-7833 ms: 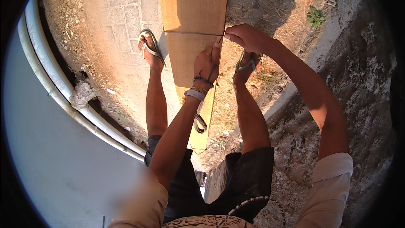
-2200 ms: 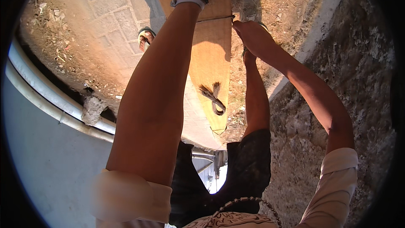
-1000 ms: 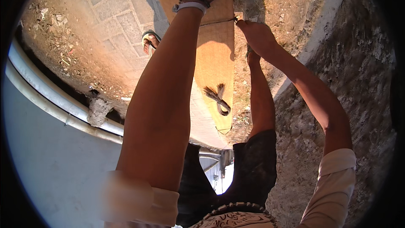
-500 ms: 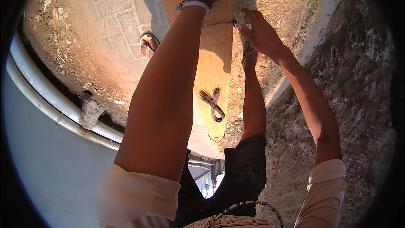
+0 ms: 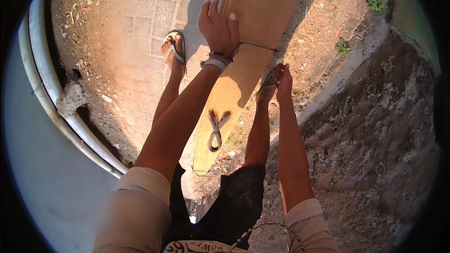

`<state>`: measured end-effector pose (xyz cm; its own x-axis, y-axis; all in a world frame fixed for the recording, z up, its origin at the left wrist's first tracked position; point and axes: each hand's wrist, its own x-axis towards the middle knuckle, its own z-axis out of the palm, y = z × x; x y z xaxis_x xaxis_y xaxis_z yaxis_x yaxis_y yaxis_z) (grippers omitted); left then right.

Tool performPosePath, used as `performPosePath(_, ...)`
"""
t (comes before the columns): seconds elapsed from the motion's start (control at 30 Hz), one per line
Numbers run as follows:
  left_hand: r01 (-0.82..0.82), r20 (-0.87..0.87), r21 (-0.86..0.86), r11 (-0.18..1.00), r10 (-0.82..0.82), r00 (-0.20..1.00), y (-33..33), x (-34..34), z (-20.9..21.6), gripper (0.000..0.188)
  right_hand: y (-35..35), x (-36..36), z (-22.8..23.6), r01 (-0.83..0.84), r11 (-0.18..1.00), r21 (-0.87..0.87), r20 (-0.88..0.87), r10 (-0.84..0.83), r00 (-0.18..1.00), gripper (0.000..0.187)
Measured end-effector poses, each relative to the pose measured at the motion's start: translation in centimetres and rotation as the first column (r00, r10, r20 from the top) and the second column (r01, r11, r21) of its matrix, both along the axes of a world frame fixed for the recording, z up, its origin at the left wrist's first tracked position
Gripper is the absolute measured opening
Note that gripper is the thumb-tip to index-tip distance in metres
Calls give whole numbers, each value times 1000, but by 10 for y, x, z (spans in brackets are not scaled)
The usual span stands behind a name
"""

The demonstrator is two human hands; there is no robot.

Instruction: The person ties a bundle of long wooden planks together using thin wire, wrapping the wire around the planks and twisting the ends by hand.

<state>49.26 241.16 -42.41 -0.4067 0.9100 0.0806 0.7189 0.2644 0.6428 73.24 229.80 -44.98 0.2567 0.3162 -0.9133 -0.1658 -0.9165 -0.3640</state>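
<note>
Between my feet runs a long tan, board-like panel (image 5: 225, 91), with a dark tie (image 5: 257, 45) stretched across it. On its near part lies a looped, twisted bundle of thin dark strands (image 5: 216, 130), their ends fanned out. My left hand (image 5: 219, 29) is open at the panel's left edge, fingers apart and thumb over the surface. Closed beside the panel's right edge, my right hand (image 5: 283, 82) is near the end of the tie, above my right foot. Its fingertips are pinched together; whether they hold the tie's end cannot be made out.
My sandalled left foot (image 5: 174, 49) stands on the paving blocks (image 5: 164, 11). A rough stone wall (image 5: 365, 145) rises at the right. Pale pipes (image 5: 70, 117) run along a blue-grey surface (image 5: 51, 173) at the left, with a rubble lump (image 5: 71, 98) beside them. Small green plants (image 5: 343, 46) grow near the wall.
The view has shifted. My left hand has come back from the panel's far part to its left edge. My right hand has moved nearer, and its outstretched fingers have closed.
</note>
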Motion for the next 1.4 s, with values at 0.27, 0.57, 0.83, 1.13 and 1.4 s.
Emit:
performPosePath(0.27,182,538,-611,770,235,810,-172,-41,8,92,-39,-87,19,9,965,264,33,-18,999,61)
performPosePath(0.57,77,409,-558,826,193,892,-126,-36,-10,109,4,-105,7,263,964,41,-270,-243,932,64)
performPosePath(0.83,435,441,-786,440,-96,893,-126,-182,13,69,-7,-79,73,-228,953,-200,-48,223,974,68)
performPosePath(1.13,-10,280,-668,744,265,923,-277,-340,152,58,-34,-6,333,-509,738,-442,-3,567,824,52)
performPosePath(1.4,130,529,-768,627,506,681,-298,-411,229,47,-167,-2,441,-171,962,-213,342,238,909,20)
